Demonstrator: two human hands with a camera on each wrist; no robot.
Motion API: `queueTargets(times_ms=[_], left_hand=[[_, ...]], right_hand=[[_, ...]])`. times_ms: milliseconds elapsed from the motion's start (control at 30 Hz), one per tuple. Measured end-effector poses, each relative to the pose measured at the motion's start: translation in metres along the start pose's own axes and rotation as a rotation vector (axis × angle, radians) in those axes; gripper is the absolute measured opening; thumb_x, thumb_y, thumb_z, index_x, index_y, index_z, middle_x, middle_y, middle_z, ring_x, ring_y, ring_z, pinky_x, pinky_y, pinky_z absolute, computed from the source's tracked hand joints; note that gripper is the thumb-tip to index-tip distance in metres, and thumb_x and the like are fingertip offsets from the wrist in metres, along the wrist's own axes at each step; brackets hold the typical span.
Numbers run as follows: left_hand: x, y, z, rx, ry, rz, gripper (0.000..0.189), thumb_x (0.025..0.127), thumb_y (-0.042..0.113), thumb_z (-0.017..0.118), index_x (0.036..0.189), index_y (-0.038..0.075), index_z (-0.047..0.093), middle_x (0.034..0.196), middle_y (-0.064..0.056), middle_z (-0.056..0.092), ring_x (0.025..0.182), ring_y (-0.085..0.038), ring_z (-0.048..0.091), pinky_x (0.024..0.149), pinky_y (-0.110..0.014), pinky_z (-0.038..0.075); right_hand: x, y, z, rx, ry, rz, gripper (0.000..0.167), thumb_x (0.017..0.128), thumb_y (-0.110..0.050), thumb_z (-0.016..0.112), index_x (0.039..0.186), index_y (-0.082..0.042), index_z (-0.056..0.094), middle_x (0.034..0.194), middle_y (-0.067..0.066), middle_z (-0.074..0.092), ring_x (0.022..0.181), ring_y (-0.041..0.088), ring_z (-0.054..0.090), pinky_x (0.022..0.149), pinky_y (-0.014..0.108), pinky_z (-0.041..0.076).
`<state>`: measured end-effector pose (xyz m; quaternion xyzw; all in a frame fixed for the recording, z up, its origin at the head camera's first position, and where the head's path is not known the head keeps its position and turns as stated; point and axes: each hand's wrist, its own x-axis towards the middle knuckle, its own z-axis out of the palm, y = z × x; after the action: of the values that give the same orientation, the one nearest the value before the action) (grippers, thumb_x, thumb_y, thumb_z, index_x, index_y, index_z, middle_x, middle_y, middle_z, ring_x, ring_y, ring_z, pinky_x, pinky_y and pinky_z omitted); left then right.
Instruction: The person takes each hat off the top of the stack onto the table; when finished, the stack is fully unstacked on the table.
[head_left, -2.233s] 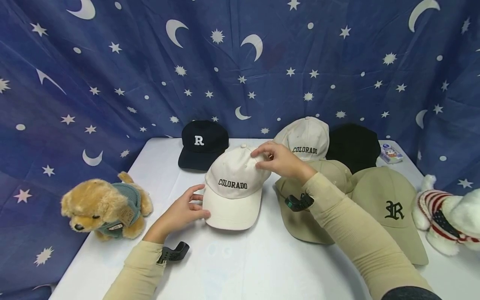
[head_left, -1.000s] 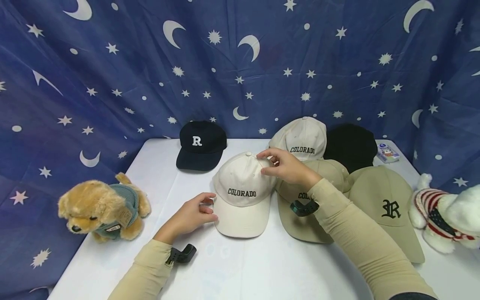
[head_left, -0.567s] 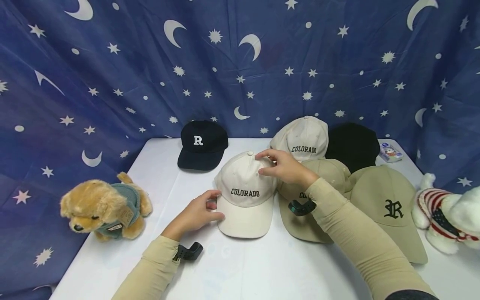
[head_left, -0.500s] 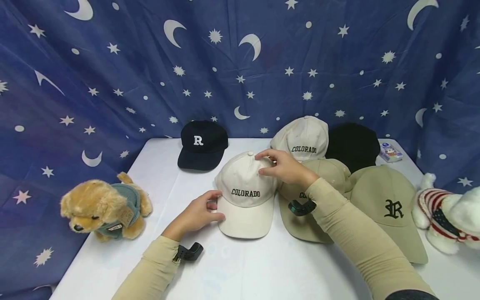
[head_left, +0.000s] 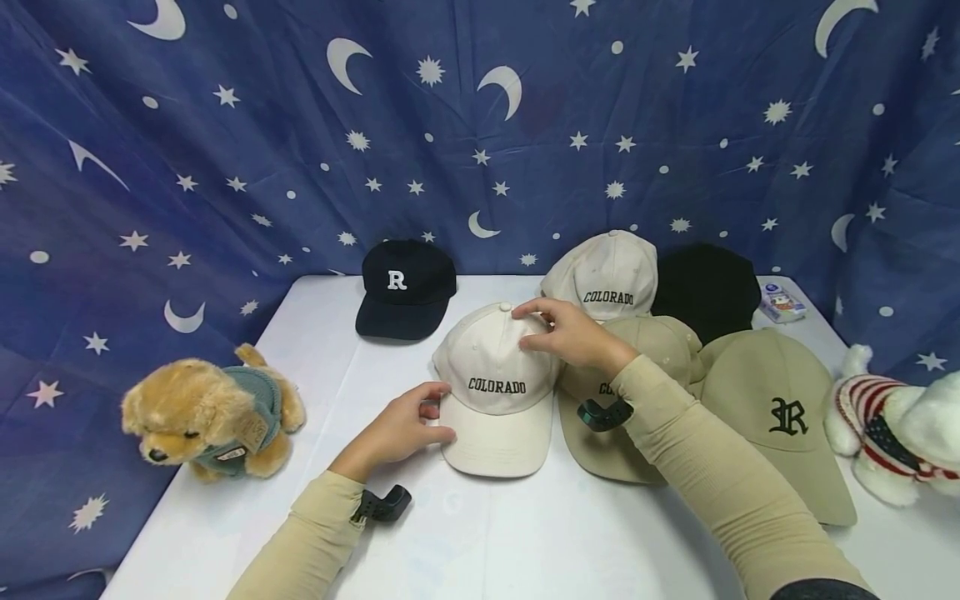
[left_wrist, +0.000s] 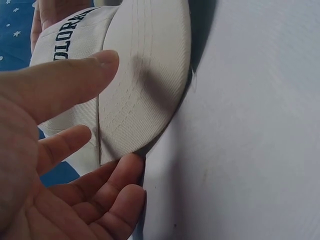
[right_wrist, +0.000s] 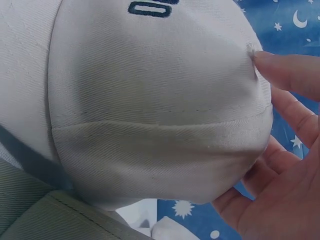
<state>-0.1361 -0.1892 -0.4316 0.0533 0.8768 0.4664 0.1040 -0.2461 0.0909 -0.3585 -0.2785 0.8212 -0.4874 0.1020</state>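
Note:
A cream baseball cap lettered COLORADO stands upright mid-table, brim toward me. My right hand grips the right side of its crown. In the right wrist view the thumb presses beside a small eyelet and the fingers curve behind the crown. My left hand is loosely curved at the left edge of the brim. The left wrist view has its fingertips at the brim edge, while the thumb hovers over the brim with its shadow set apart. A khaki cap sits just right of the cream one, partly behind my right arm.
At the back stand a black R cap, another cream COLORADO cap and a plain black cap. An olive R cap, a small pack and a white plush toy are right. A plush dog sits left.
The cream cap has shifted right and a little toward me, now up against the khaki cap. My left hand moved right along with it; the right hand kept its hold.

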Motion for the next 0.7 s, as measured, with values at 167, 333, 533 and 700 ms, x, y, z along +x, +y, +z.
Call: queueTargets(times_ms=[167,333,533,700], left_hand=[[0.0011,-0.0005,0.0018,0.012,-0.009,0.015,0.067,0.078,0.014,0.085,0.137,0.006,0.056,0.123,-0.007,0.058,0.101,-0.019,0.058,0.078,-0.031,0.050],[0.0017,-0.0001,0.0040,0.018,-0.017,0.018,0.067,0.078,0.015,0.085,0.137,0.007,0.056,0.125,-0.007,0.058,0.105,-0.019,0.058,0.081,-0.032,0.050],[0.0012,0.0025,0.0054,0.030,-0.021,0.017,0.067,0.078,0.016,0.085,0.137,0.008,0.056,0.128,-0.007,0.059,0.109,-0.021,0.059,0.084,-0.035,0.051],[-0.0001,0.0040,0.0065,0.063,-0.013,0.017,0.067,0.078,0.018,0.086,0.137,0.009,0.057,0.128,-0.006,0.060,0.111,-0.022,0.059,0.087,-0.038,0.051]], right_hand=[[-0.0008,0.0013,-0.0006,0.013,-0.001,0.003,0.043,0.083,-0.003,0.076,0.125,-0.002,0.066,0.120,0.015,0.057,0.095,0.027,0.051,0.074,0.035,0.052],[-0.0014,0.0029,-0.0013,0.022,-0.005,-0.003,0.043,0.083,-0.005,0.076,0.125,-0.001,0.065,0.122,0.017,0.056,0.100,0.028,0.052,0.079,0.037,0.052],[-0.0016,0.0035,-0.0011,0.040,0.002,-0.012,0.043,0.083,-0.006,0.078,0.124,-0.001,0.065,0.130,0.017,0.055,0.113,0.029,0.050,0.094,0.042,0.048],[-0.0023,0.0044,-0.0006,0.026,0.008,-0.014,0.043,0.084,-0.007,0.078,0.125,-0.001,0.065,0.132,0.017,0.055,0.113,0.029,0.050,0.095,0.043,0.047]])
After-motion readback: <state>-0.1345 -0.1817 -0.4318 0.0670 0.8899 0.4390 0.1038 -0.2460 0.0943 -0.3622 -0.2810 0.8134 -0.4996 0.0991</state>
